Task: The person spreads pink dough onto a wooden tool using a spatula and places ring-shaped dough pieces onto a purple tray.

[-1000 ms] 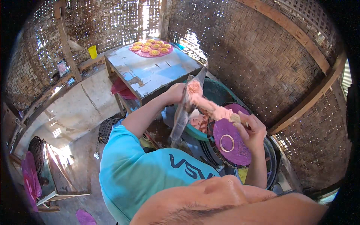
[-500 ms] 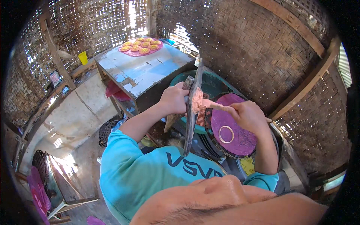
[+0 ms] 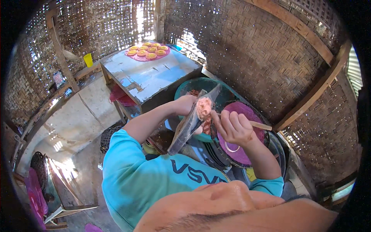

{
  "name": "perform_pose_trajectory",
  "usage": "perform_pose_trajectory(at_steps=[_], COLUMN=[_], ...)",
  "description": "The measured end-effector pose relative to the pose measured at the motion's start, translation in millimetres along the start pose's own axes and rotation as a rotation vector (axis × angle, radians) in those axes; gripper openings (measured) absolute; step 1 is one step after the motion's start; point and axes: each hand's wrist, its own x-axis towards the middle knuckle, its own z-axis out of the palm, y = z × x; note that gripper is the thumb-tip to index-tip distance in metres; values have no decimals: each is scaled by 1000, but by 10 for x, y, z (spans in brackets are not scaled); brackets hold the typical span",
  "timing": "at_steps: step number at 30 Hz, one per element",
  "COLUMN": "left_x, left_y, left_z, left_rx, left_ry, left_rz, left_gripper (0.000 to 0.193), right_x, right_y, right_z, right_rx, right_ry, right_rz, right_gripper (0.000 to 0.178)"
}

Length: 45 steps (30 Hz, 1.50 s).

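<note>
My left hand (image 3: 184,104) grips a flat dark wooden board (image 3: 183,135) from behind; its fingers are partly hidden by the board. A lump of soft pink paste (image 3: 204,108) sits on the board's face. In my right hand (image 3: 236,127) is a wooden spatula, its pale handle (image 3: 261,125) sticking out to the right and its working end by the paste. Below the board stands a large green tub (image 3: 185,83) with more pinkish paste inside. Under my right hand lies a round tray covered with a purple sheet (image 3: 241,109), holding a pale ring (image 3: 232,148).
A worn blue-white table (image 3: 127,73) stands at the far left, bearing several round yellow-topped pieces (image 3: 151,56) on a pink sheet. A yellow cup (image 3: 88,60) rests on the wall ledge. Woven bamboo walls (image 3: 247,46) close in behind. Purple sheets (image 3: 35,193) hang at the lower left.
The board has tilted, its face turning more toward view, and its lower end has swung left. My right hand has moved left toward the paste, and the spatula handle now points right.
</note>
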Motion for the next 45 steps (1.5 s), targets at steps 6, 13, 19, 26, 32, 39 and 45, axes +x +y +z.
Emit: perform_pose_trajectory(at_steps=[6, 13, 19, 26, 32, 39, 45], left_x=[45, 303, 189, 51, 250, 433, 315], left_y=[-170, -121, -131, 3, -210, -730, -266], left_z=[-231, -141, -109, -227, -67, 40, 83], left_rx=[-116, -166, -415, -403, -595, -1093, -422], left_ry=[-108, 280, 394, 440, 323, 335, 471], left_rz=[16, 299, 92, 311, 217, 154, 242], left_gripper=[32, 30, 28, 26, 23, 23, 28], right_x=[-151, -344, -481, -621, -409, -424, -356], right_y=[311, 4, -577, -256, -341, -503, -321], right_z=[-257, 148, 334, 242, 351, 264, 575], right_rx=[-90, 1089, 1302, 803, 478, 1093, 637], right_ry=[-23, 352, -44, 90, 24, 75, 82], right_rz=[30, 1331, 1472, 1324, 892, 1085, 1189], right_gripper=[21, 21, 25, 27, 36, 22, 21])
